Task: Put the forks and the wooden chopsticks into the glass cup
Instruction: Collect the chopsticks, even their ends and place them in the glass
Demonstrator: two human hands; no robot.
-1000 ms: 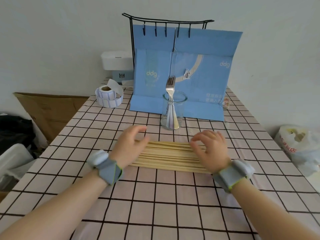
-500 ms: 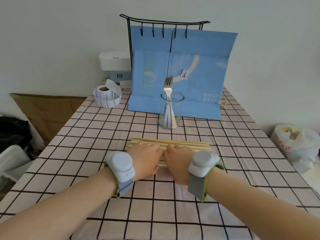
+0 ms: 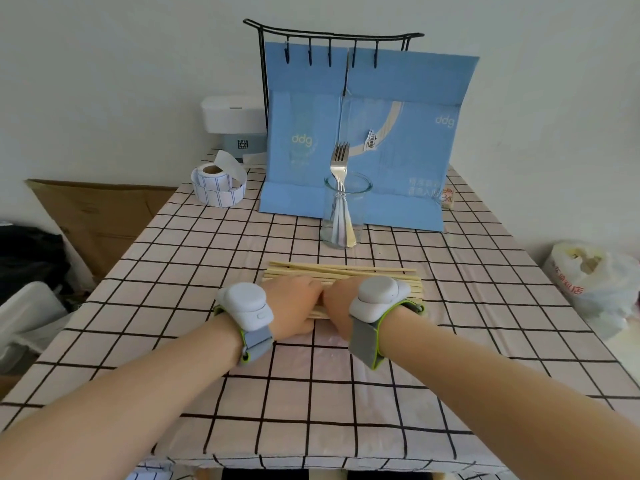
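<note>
A clear glass cup (image 3: 343, 216) stands upright on the checked tablecloth, with the forks (image 3: 339, 168) standing in it, tines up. In front of it lies a flat row of several wooden chopsticks (image 3: 346, 271), lengthwise left to right. My left hand (image 3: 294, 306) and my right hand (image 3: 341, 306) rest side by side on the middle of the row, thumbs touching, fingers curled down over the sticks. The fingertips are hidden, so how firmly they grip is unclear. Both wrists wear grey bands.
A blue cardboard sheet (image 3: 398, 140) leans on a black wire rack (image 3: 332, 32) behind the cup. A label roll (image 3: 216, 185) and a white dispenser (image 3: 233, 119) sit at the back left. A plastic bag (image 3: 595, 282) lies off the table's right edge.
My hands came from the two ends of the chopstick row to its middle and turned palms down, closing over the sticks. The view shifted slightly. Cup and forks stayed put.
</note>
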